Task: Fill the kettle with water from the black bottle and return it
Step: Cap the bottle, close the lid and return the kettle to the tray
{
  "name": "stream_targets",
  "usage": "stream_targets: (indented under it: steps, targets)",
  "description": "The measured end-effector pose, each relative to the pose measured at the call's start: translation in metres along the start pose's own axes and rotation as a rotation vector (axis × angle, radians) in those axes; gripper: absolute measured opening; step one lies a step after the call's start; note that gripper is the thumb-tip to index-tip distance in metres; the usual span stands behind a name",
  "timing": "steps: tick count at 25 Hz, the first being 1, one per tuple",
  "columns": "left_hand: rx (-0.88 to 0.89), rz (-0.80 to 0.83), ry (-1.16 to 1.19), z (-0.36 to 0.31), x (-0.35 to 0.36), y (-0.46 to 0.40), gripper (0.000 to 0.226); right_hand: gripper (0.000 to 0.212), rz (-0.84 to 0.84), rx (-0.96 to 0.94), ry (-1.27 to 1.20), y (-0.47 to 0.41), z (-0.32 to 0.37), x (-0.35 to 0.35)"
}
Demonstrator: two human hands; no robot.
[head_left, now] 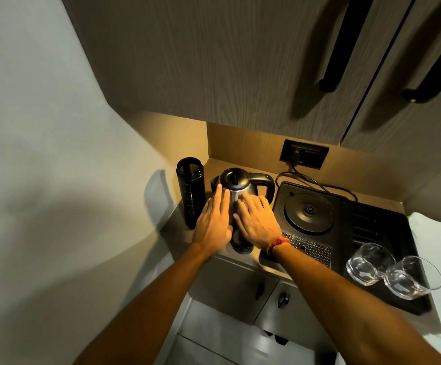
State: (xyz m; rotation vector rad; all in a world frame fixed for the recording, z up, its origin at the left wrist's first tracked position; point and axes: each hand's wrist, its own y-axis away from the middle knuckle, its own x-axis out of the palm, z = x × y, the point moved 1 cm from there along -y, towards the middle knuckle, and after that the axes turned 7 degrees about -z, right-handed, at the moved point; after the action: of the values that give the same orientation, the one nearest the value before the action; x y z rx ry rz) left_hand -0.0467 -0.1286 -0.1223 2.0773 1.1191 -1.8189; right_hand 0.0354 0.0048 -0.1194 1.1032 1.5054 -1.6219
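A person's two bare arms reach forward over a small table (214,164) in a wooden nook under wall cupboards. The kettle (236,184), steel with a black lid and handle, stands upright on the table, off its base. The left hand (212,219) lies flat against the kettle's left side, fingers straight and together. The right hand (257,221) lies on the front right side, fingers slightly spread. Both grips press on the kettle from either side without curling round it. A red thread (277,243) circles the right wrist.

The black bottle (191,193) stands upright just left of the kettle, at the table's left edge, and its top looks open. A small dark round object sits on the table below the hands; what it is cannot be told.

To the right lies a black tray (380,227) holding the round kettle base (308,213), with a cord (317,184) running to a wall socket (303,153). Two glasses (393,271) stand at the tray's near right corner.
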Motion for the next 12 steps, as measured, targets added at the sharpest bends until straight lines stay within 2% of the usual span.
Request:
stream_targets:
  steps: [1,4,6,8,10,12]
  targets:
    - [0.012,0.024,-0.024,0.007,0.007,0.015,0.101,0.049,0.042,-0.013,0.001,0.017,0.008,0.008]
    - [-0.006,0.131,-0.123,0.030,0.020,0.045,0.091,0.062,0.318,0.057,-0.025,0.045,0.027,0.028]
    - [-0.019,0.131,-0.159,0.040,0.017,0.052,0.087,0.063,0.404,0.072,-0.053,0.046,0.031,0.031]
    - [-0.060,0.033,-0.148,0.048,0.006,0.059,0.077,0.056,0.357,0.034,-0.096,0.040,0.034,0.022]
    - [-0.140,-0.116,-0.140,0.054,-0.005,0.058,0.069,0.059,0.228,-0.041,-0.159,0.021,0.033,0.004]
    - [-0.292,-0.260,-0.076,0.061,-0.018,0.050,0.072,0.065,0.052,-0.036,-0.327,-0.019,0.038,-0.022]
